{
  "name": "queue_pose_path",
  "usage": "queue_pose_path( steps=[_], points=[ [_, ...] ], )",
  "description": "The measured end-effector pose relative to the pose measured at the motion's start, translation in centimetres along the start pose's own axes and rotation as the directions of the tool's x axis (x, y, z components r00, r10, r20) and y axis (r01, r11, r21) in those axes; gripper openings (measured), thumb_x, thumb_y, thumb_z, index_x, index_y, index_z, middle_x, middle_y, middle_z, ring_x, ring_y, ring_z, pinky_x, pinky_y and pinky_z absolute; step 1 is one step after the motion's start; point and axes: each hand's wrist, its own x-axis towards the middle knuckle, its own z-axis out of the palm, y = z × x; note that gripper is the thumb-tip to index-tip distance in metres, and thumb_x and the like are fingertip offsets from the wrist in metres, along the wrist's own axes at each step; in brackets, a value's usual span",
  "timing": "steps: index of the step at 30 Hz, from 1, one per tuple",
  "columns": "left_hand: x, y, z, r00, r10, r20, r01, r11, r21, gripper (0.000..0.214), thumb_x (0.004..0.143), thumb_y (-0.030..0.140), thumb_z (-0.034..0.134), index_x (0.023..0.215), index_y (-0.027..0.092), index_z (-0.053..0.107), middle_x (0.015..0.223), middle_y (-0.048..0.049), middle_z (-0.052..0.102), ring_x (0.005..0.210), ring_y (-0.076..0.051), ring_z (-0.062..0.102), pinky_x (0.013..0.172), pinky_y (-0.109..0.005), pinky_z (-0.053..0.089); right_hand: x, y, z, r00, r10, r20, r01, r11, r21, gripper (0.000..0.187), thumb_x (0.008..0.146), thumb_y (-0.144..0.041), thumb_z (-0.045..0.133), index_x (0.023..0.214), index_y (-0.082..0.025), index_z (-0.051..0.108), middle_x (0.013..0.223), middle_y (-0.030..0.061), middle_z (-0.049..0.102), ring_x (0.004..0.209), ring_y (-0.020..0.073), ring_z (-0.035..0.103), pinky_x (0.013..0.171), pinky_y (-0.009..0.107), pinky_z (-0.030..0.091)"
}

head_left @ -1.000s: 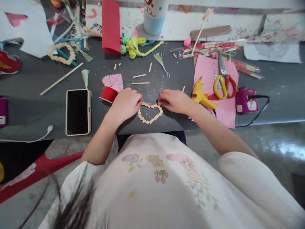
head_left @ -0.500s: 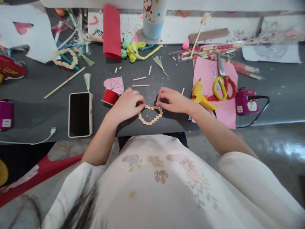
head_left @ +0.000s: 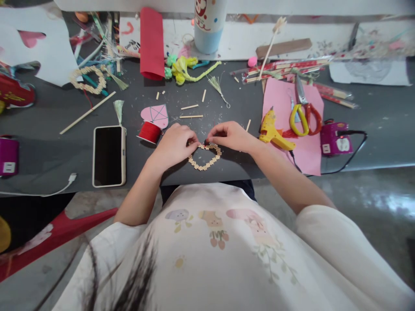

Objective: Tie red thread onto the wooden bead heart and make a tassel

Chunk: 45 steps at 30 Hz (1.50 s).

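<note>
A small heart-shaped wooden frame (head_left: 203, 167), made of short pale pieces, lies flat near the table's front edge. My left hand (head_left: 177, 143) is closed, thumb and fingertips pinched at the heart's upper left lobe. Just above the notch, my right hand (head_left: 231, 135) pinches what looks like red thread (head_left: 206, 141); the fingers hide most of it. Beside my left hand lies a spool of red thread (head_left: 149, 131), with a pink paper heart (head_left: 155, 115) behind it.
A phone (head_left: 109, 156) lies left. Cut stick pieces (head_left: 191, 116) and a tassel (head_left: 218, 88) are beyond my hands. At right, a yellow glue gun (head_left: 274, 129) and scissors (head_left: 303, 108) rest on pink paper (head_left: 309, 160). A tumbler (head_left: 209, 32) stands behind.
My right hand has moved left and slightly inward, bringing its fingertips over the heart's notch, close to my left fingertips. My left hand has barely shifted, and the heart stays in place.
</note>
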Motion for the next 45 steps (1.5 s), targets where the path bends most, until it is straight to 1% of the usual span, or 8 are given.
queue_pose_path(
  steps=[6, 11, 15, 20, 24, 30, 36, 45],
  points=[
    [-0.1, 0.0, -0.2, 1.0, 0.005, -0.002, -0.005, 1.0, -0.022, 0.021, 0.084, 0.028, 0.053, 0.084, 0.017, 0.071, 0.081, -0.0056, 0.067, 0.079, -0.02, 0.054, 0.077, -0.034, 0.04, -0.1, -0.1, 0.2, 0.999, -0.026, -0.044, 0.026, 1.0, -0.013, 0.013, 0.077, -0.03, 0.065, 0.079, -0.018, 0.071, 0.076, 0.0017, 0.072, 0.068, 0.0128, 0.06, 0.068, 0.028, 0.047],
    [0.3, -0.1, -0.1, 1.0, 0.008, 0.001, -0.008, 1.0, 0.003, 0.021, 0.084, 0.028, 0.052, 0.083, 0.018, 0.07, 0.08, -0.0057, 0.066, 0.077, -0.02, 0.054, 0.077, -0.035, 0.039, 0.0, -0.1, 0.4, 0.982, -0.155, -0.108, 0.12, 0.954, -0.276, 0.014, 0.079, -0.026, 0.064, 0.083, -0.018, 0.074, 0.077, 0.0017, 0.071, 0.067, 0.013, 0.058, 0.067, 0.027, 0.043],
    [0.5, -0.2, -0.1, 1.0, 0.004, -0.001, -0.004, 1.0, 0.028, 0.021, 0.085, 0.028, 0.051, 0.083, 0.018, 0.07, 0.08, -0.0058, 0.067, 0.077, -0.02, 0.054, 0.078, -0.036, 0.039, -0.1, 0.1, 0.0, 0.939, -0.318, -0.13, 0.216, 0.84, -0.498, 0.024, 0.083, -0.017, 0.055, 0.101, -0.018, 0.071, 0.104, 0.0071, 0.071, 0.089, 0.0179, 0.062, 0.079, 0.029, 0.044],
    [0.5, -0.2, -0.1, 1.0, -0.003, -0.016, 0.004, 0.999, 0.052, 0.024, 0.087, 0.03, 0.05, 0.083, 0.017, 0.07, 0.08, -0.006, 0.066, 0.077, -0.02, 0.054, 0.079, -0.037, 0.038, -1.0, -0.7, -0.1, 0.919, -0.27, -0.288, 0.035, 0.783, -0.621, 0.023, 0.088, -0.024, 0.052, 0.103, -0.015, 0.068, 0.104, 0.0111, 0.067, 0.082, 0.0192, 0.059, 0.074, 0.031, 0.041],
    [0.6, -0.2, -0.2, 1.0, -0.004, -0.02, 0.005, 0.998, 0.063, 0.025, 0.088, 0.032, 0.05, 0.084, 0.017, 0.07, 0.081, -0.0066, 0.066, 0.079, -0.021, 0.053, 0.079, -0.037, 0.038, -1.7, -1.3, 0.4, 0.953, -0.107, -0.283, -0.079, 0.817, -0.572, 0.028, 0.091, -0.033, 0.049, 0.077, -0.017, 0.068, 0.073, 0.0054, 0.067, 0.067, 0.0172, 0.055, 0.065, 0.03, 0.036],
    [0.5, -0.2, -0.2, 1.0, 0.013, -0.017, -0.012, 0.997, 0.082, 0.024, 0.088, 0.03, 0.05, 0.083, 0.017, 0.069, 0.08, -0.0069, 0.067, 0.079, -0.021, 0.054, 0.078, -0.037, 0.038, -3.5, -0.9, 0.2, 0.848, -0.049, -0.527, -0.171, 0.917, -0.36, 0.025, 0.09, -0.04, 0.052, 0.086, -0.02, 0.066, 0.067, 0.0026, 0.066, 0.057, 0.0152, 0.053, 0.059, 0.029, 0.037],
    [0.6, -0.4, -0.2, 1.0, 0.014, 0.0, -0.014, 0.997, 0.077, 0.024, 0.089, 0.031, 0.05, 0.084, 0.017, 0.07, 0.081, -0.0065, 0.067, 0.08, -0.021, 0.054, 0.079, -0.037, 0.038, -4.2, 0.1, 0.8, 0.901, 0.139, -0.41, -0.272, 0.919, -0.286, 0.045, 0.09, -0.051, 0.048, 0.071, -0.019, 0.073, 0.052, 0.0011, 0.06, 0.047, 0.012, 0.046, 0.052, 0.028, 0.032],
    [0.7, -0.4, -0.6, 0.999, 0.039, 0.012, -0.04, 0.992, 0.116, 0.024, 0.088, 0.033, 0.052, 0.085, 0.016, 0.069, 0.081, -0.0075, 0.066, 0.082, -0.022, 0.055, 0.076, -0.036, 0.038, -1.4, 0.4, 2.6, 0.88, 0.06, -0.47, -0.17, 0.966, -0.196, 0.027, 0.079, -0.042, 0.064, 0.072, -0.017, 0.071, 0.061, 0.0005, 0.064, 0.057, 0.0117, 0.049, 0.057, 0.026, 0.034]
  ],
)
